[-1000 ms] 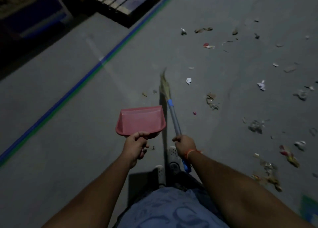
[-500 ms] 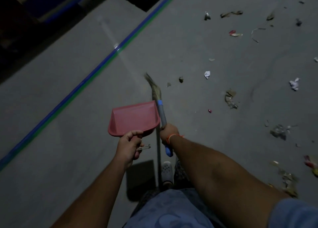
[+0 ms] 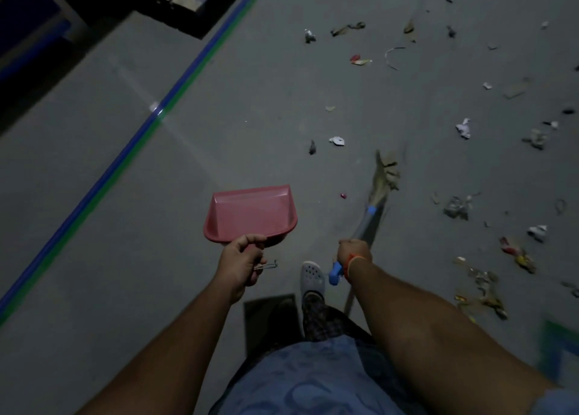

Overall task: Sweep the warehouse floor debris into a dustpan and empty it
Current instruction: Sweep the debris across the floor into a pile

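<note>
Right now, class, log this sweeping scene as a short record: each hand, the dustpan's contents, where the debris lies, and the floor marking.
left hand: grips the red dustpan by its handle, held above the floor
right hand: grips the broom handle
dustpan contents: none visible
debris: scattered on the grey floor, mostly right of the broom
floor marking: blue and green line running diagonally on the left

Dim scene; glare on floor (image 3: 156,109); broom (image 3: 383,176) motion-blurred.

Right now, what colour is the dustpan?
Pinkish red dustpan, seen best in the head view.
</note>
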Tool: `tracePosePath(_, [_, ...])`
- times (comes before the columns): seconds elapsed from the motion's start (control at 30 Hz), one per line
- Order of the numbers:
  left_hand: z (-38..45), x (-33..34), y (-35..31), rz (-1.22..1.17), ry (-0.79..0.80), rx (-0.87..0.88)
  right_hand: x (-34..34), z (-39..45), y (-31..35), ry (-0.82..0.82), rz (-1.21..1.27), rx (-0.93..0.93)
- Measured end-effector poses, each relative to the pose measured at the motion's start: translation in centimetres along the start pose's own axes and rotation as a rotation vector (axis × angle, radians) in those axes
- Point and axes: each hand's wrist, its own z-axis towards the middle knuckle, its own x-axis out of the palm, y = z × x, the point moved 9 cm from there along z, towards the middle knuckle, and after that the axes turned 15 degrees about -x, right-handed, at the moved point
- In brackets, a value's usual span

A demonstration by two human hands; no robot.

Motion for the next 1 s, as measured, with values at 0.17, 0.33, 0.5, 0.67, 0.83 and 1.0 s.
tracePosePath(0.17, [-0.5, 2.7, 0.8, 0.075, 0.075, 0.015, -4.3, -2.6, -2.1, -0.092, -0.131, -0.071])
tracePosePath(0.33, [-1.1, 4.4, 2.2, 0.135, 0.112, 0.021, -4.4, -5.9, -5.7, -0.017, -0.155, -0.158])
tracePosePath(0.5, [-1.1, 5.5, 3.3, 0.183, 0.123, 0.017, -3.1, -7.2, -7.7, 0.161, -0.205, -0.198])
tracePosePath(0.67, [-1.9, 6.8, 3.6, 0.209, 0.15, 0.023, -3.6, -7.2, -9.0, 0.152, -0.124, -0.134])
tracePosePath(0.83, [-1.4, 7.6, 3.0, 0.217, 0.165, 0.02, -7.5, -3.9, -9.6, -0.076, -0.018, -0.012])
tracePosePath(1.0, [0.0, 9.0, 1.3, 0.238, 0.153, 0.006, -10.5, -2.6, -6.4, -0.181, -0.083, -0.042])
